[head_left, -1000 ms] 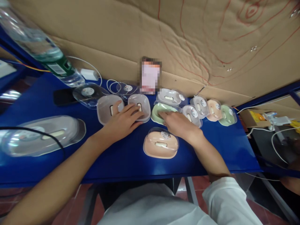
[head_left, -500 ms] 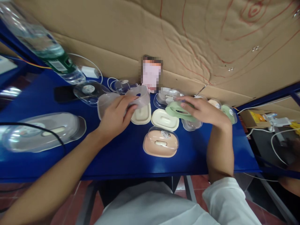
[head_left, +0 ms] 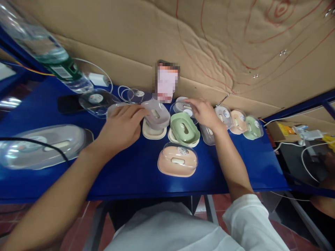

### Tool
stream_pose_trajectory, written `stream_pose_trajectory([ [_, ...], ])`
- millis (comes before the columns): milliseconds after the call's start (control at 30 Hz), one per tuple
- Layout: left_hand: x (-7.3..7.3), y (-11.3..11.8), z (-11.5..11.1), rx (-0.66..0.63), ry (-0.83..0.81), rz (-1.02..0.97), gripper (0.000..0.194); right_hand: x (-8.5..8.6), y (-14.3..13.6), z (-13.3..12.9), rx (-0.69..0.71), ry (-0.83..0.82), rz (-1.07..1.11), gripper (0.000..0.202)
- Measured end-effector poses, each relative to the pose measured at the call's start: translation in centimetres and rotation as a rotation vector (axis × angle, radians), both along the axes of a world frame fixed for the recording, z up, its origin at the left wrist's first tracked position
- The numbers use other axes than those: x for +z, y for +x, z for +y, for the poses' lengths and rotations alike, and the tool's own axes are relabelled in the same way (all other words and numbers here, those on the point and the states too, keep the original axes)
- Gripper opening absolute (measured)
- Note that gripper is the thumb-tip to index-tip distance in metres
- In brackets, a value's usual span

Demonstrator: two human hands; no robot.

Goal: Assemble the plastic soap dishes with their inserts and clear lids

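Observation:
My left hand curls its fingers over the left rim of a grey slotted dish, its thumb mostly hidden. That dish sits over a cream dish, which shows below it. Beside them a green slotted dish lies on another cream dish. My right hand is open, fingers stretched left over the back row. Its fingertips are at a grey dish with a clear cover; whether they touch it cannot be made out. A peach dish with a clear cover lies in front.
Covered grey, peach and green dishes stand at the right. Left are a water bottle, a clear lid, a dark phone and a long covered dish. A blurred screen leans against the cardboard.
My right hand has let go of the green dish, now on the cream one, and moved left and back. The grey dish at my left hand has come down from a tilt over the other cream dish.

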State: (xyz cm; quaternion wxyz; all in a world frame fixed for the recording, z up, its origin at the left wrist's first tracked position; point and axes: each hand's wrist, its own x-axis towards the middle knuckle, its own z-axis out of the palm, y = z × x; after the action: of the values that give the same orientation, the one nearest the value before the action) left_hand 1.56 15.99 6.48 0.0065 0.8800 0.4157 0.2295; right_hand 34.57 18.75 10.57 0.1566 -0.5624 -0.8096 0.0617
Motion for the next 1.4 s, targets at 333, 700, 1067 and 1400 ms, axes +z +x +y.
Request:
stream_pose_trajectory([
  [333,2.4,-3.3,-1.6,0.233,-0.202,0.222,0.039,1.4,0.9,3.7,-0.041,-0.250,-0.112,0.037],
  [700,0.1,-3.4,-0.2,0.134,-0.261,0.361,0.055,2.1,-0.6,5.9,-0.151,-0.417,-0.368,0.038],
  [1067,1.0,-2.4,0.0,0.164,-0.051,-0.035,0.046,-0.8,-0.9,5.0,-0.115,-0.238,-0.391,0.032],
  [1400,1.9,-0.4,-2.8,0.061,-0.050,0.029,0.041,3.6,0.4,3.3,0.001,-0.212,-0.152,0.033],
])
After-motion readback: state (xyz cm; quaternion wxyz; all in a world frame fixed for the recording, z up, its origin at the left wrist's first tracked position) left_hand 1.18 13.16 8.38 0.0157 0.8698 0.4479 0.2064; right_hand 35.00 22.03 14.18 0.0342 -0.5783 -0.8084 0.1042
